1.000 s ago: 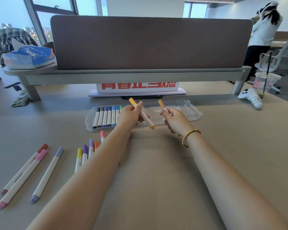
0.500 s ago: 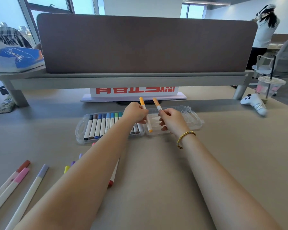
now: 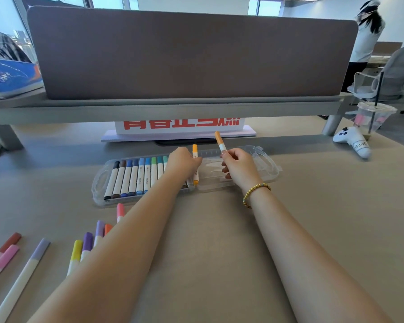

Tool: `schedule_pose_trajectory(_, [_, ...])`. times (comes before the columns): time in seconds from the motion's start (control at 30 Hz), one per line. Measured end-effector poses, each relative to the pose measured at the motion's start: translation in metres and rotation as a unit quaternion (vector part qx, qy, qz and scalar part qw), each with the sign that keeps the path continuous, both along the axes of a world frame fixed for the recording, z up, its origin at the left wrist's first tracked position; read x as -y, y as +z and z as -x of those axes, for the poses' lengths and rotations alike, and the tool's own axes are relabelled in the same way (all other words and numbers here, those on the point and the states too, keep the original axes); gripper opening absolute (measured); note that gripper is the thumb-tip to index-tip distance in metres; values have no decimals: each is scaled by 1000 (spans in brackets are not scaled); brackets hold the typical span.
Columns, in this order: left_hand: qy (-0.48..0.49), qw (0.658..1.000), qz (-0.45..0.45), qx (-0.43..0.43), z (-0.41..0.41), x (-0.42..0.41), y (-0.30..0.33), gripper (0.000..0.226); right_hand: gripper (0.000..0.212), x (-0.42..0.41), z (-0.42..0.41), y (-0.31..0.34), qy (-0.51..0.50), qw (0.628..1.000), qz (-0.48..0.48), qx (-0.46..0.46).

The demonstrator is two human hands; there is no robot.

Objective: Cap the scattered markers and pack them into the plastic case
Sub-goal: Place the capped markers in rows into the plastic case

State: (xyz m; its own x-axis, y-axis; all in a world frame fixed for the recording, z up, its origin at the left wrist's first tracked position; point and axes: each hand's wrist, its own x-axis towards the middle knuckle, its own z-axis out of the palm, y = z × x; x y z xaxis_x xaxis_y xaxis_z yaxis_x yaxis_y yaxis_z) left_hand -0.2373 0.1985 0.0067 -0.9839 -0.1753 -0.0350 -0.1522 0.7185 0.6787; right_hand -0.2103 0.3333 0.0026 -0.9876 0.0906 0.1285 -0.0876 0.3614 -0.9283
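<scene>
A wide tan table was seen, with a brown screen set on a grey shelf at 12 o'clock. Windows were seen behind it. A white sign with red letters was kept under the shelf. At 2 o'clock a white toy controller and a clear cup with a straw were placed, and a person in a white top was seen by a grey chair. A blue bag was left on the shelf at 10 o'clock.

A clear plastic case was laid open in the middle of the table. Its left half was filled with a row of capped markers, from black and brown to blue and green. Its right half was see-through.

A yellow-orange marker was held by the left hand over the case, fingers curled round it. An orange marker was pinched by the right hand, tip pointed up and away. A bead bracelet was worn on the right wrist.

Loose markers were left on the table at 8 o'clock, partly hidden by the left arm. More markers were cut off by the left edge. How many markers lay under the left hand could not be told.
</scene>
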Motion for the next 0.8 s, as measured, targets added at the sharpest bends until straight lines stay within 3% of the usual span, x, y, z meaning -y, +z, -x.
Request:
schedule_pose_trajectory(0.13, [23,998,-46,-19,2,-5,0,20,27,1,1,-1,-1,1000,-4,1])
schedule_pose_trajectory(0.2, [12,999,-19,-40,2,-7,0,39,26,1,1,-1,-3,1000,-2,1])
schedule_pose_trajectory(0.27, [-15,997,59,-54,0,-7,1,53,26,1,2,-2,-4,1000,-2,0])
schedule_pose_trajectory(0.37, [-46,974,213,-58,2,-9,1,47,25,0,2,-3,-3,1000,0,-3])
schedule_pose_trajectory(0.43, [-49,961,268,-45,1,-12,0,41,25,0,2,-3,-4,1000,3,-2])
schedule_pose_trajectory(0.6, [-18,970,240,-18,4,-14,-3,23,27,0,3,-4,-7,1000,-1,-3])
schedule_pose_trajectory(0.8, [-81,961,262,-36,-4,-5,-3,35,28,0,4,-5,-7,1000,-4,0])
